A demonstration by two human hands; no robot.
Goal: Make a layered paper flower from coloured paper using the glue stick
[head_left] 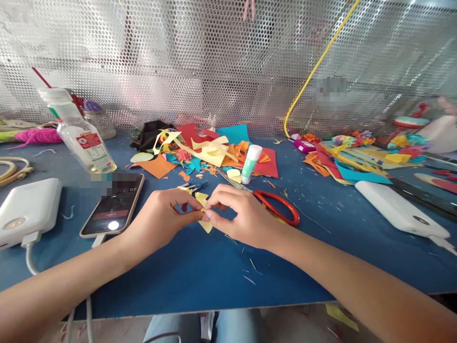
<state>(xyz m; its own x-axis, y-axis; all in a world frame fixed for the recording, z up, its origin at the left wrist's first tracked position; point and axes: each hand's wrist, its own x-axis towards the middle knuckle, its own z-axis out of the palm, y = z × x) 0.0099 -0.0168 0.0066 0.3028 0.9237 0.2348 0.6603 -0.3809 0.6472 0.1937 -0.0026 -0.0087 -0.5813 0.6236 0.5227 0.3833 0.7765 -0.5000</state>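
My left hand (174, 209) and my right hand (235, 209) meet fingertip to fingertip over the blue table. Both pinch a small piece of yellow paper (203, 210), most of it hidden by the fingers. Pale yellow scraps (206, 225) show just below and behind the pinch. Close to my right hand lie the red-handled scissors (278, 205), their blades partly hidden behind it. A glue stick (251, 164) with a white cap stands upright just beyond that hand.
Cut coloured paper (210, 152) is heaped at the back. More sheets and paper flowers (346, 152) lie at right, near a white power bank (402, 209). At left are a phone (116, 205), a tilted bottle (85, 138) and another power bank (32, 209) with its cable. Perforated metal stands behind.
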